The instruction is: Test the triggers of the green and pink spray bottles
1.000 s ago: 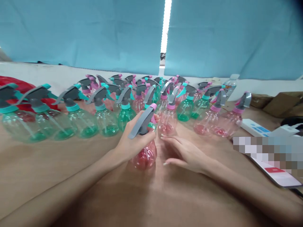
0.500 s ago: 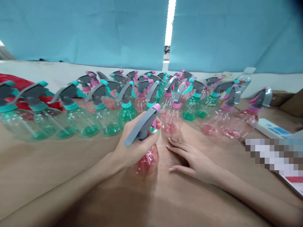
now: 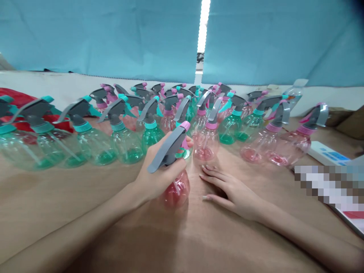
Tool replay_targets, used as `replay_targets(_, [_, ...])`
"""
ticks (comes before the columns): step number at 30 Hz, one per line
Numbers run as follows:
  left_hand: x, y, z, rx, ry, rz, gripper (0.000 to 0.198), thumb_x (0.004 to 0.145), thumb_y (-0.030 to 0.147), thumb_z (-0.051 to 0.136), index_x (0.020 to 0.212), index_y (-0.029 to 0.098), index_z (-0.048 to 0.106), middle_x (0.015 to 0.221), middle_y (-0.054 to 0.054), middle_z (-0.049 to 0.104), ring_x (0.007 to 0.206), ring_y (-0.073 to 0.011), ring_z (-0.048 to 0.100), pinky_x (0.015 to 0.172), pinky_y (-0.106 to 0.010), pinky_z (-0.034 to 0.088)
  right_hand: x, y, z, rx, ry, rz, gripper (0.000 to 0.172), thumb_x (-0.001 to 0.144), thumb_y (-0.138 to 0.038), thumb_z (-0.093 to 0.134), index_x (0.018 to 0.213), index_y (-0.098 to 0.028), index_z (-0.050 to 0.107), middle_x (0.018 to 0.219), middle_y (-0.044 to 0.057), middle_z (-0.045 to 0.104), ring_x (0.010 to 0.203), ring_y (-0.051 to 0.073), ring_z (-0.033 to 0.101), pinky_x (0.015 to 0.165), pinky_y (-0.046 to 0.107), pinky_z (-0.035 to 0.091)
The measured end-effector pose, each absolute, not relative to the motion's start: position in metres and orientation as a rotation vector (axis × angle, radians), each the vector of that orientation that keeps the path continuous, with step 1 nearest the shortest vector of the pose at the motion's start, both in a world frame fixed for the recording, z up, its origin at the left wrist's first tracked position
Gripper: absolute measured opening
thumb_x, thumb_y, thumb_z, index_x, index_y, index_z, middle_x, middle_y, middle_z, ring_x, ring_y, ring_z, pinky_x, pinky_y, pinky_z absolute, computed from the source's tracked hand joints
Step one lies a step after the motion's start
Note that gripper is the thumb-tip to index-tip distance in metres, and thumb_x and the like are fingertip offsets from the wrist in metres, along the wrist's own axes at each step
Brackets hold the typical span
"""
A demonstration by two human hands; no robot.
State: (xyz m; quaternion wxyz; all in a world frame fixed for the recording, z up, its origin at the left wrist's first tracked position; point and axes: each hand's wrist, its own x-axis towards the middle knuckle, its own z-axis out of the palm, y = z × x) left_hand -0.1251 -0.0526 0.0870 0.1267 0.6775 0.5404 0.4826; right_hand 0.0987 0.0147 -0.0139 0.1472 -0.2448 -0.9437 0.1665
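Observation:
My left hand (image 3: pixel 159 170) is wrapped round the neck of a pink spray bottle (image 3: pixel 176 191) with a grey and pink trigger head. The bottle is upright in front of me, and the fingers partly hide its neck. To its right, my right hand (image 3: pixel 227 187) lies on the tabletop with fingers stretched out and holds nothing. Just beyond the hands stand a clear pink spray bottle (image 3: pixel 206 146) and a green spray bottle (image 3: pixel 152 136).
Several green spray bottles (image 3: pixel 104 148) and pink ones (image 3: pixel 256 148) stand in rows across the table (image 3: pixel 216 242). Red cloth or plastic (image 3: pixel 25 102) lies at the left. A white and blue box (image 3: pixel 330 153) and a clear bottle (image 3: pixel 294 93) are at the right, below a blue curtain (image 3: pixel 113 38).
My left hand and the pink spray bottle have shifted very slightly up and left. The right hand stays in place, and the view has moved a little.

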Motion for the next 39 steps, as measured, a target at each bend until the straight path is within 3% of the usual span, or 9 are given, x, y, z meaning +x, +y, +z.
replay_targets(5, [-0.1259,-0.0523,0.0789,1.907,1.536,1.444,0.011,0.078,0.015,0.053,0.085,0.023,0.052,0.073,0.004,0.054,0.065,-0.0144,0.052,0.064,-0.029,0.044,0.0993,0.015,-0.0138,-0.692,-2.696,0.487,0.056,0.096,-0.051,0.048,0.141,-0.018,0.049,0.147,0.012,0.046,0.138,0.028,0.04,0.112,0.05,0.035])
replay_targets(14, [-0.127,-0.0526,0.0801,1.874,1.518,1.401,0.016,0.079,0.016,0.055,0.093,0.024,0.054,0.072,0.004,0.053,0.062,-0.014,0.05,0.06,-0.028,0.043,0.0991,0.0151,-0.0135,-0.662,-2.639,0.514,0.051,0.095,-0.047,0.052,0.139,-0.023,0.051,0.146,0.011,0.048,0.135,0.03,0.043,0.11,0.053,0.038])
replay_targets(22, [-0.1257,-0.0541,0.0822,1.851,1.517,1.409,0.023,0.078,0.014,0.055,0.099,0.025,0.055,0.073,0.004,0.052,0.059,-0.013,0.048,0.059,-0.029,0.042,0.0986,0.0149,-0.0123,-0.686,-2.67,0.485,0.054,0.095,-0.049,0.05,0.139,-0.017,0.052,0.147,0.013,0.047,0.137,0.029,0.041,0.111,0.05,0.037])
replay_targets(26, [-0.1242,-0.0539,0.0836,1.828,1.516,1.403,0.029,0.077,0.013,0.054,0.104,0.025,0.057,0.064,0.006,0.046,0.054,-0.0129,0.044,0.055,-0.028,0.039,0.0985,0.0144,-0.0118,-0.687,-2.667,0.477,0.053,0.095,-0.048,0.05,0.139,-0.019,0.051,0.146,0.013,0.048,0.136,0.029,0.042,0.111,0.051,0.037])
replay_targets(39, [-0.125,-0.0534,0.0814,1.847,1.519,1.404,0.037,0.078,0.015,0.055,0.113,0.026,0.058,0.072,0.004,0.059,0.059,-0.0139,0.052,0.061,-0.029,0.046,0.0993,0.0147,-0.0141,-0.663,-2.634,0.5,0.052,0.095,-0.048,0.051,0.139,-0.022,0.051,0.145,0.012,0.049,0.135,0.03,0.043,0.11,0.052,0.038])
